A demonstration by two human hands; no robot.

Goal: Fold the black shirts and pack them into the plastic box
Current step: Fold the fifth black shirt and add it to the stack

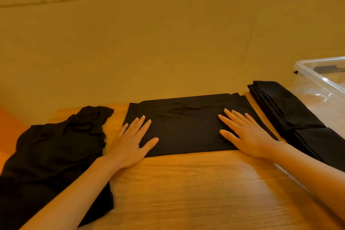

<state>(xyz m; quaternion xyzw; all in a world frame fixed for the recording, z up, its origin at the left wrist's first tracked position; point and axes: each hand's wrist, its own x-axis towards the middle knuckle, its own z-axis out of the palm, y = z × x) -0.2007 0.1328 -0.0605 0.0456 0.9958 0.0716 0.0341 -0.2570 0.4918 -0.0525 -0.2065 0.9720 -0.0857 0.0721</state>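
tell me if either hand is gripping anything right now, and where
Nothing is gripped. The left hand and right hand lie flat with straight fingers on the half-folded shirt, near its two ends.

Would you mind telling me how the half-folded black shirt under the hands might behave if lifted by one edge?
The half-folded shirt looks thin and limp, so it would probably droop and unfold. It likely weighs little. On the smooth wooden table it may slide easily when pushed.

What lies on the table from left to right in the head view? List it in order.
Crumpled pile of black shirts → left hand → black shirt being folded, flat under both hands → right hand → folded black shirts → plastic box.
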